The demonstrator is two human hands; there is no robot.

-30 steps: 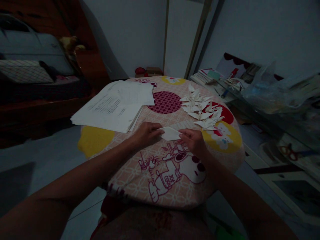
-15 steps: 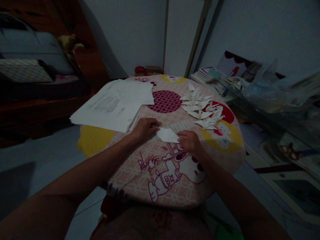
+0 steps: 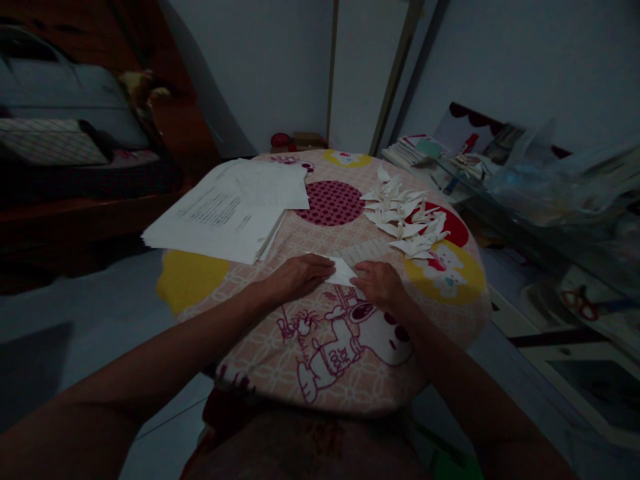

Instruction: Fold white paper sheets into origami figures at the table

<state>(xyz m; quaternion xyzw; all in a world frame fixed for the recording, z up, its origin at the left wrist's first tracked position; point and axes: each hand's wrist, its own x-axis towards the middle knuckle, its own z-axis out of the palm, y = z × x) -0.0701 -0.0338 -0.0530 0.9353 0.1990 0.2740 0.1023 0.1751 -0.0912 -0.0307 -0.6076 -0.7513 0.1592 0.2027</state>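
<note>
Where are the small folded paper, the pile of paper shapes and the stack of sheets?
small folded paper (image 3: 343, 272), head view, its exposed middle
pile of paper shapes (image 3: 401, 217), head view, pile's centre
stack of sheets (image 3: 225, 213), head view, top sheet's middle

The room is dim, and everything looks dark and a bit blue. The white things show best: the stack of papers (image 3: 225, 213) and the small folded paper (image 3: 343, 271). My left arm (image 3: 115, 400) at the bottom looks huge, dark and soft. The door frame (image 3: 395, 73) leans where the picture stretches. The clutter (image 3: 550, 180) on the right is blurry. I think the light comes from above, but I am not sure.
</note>
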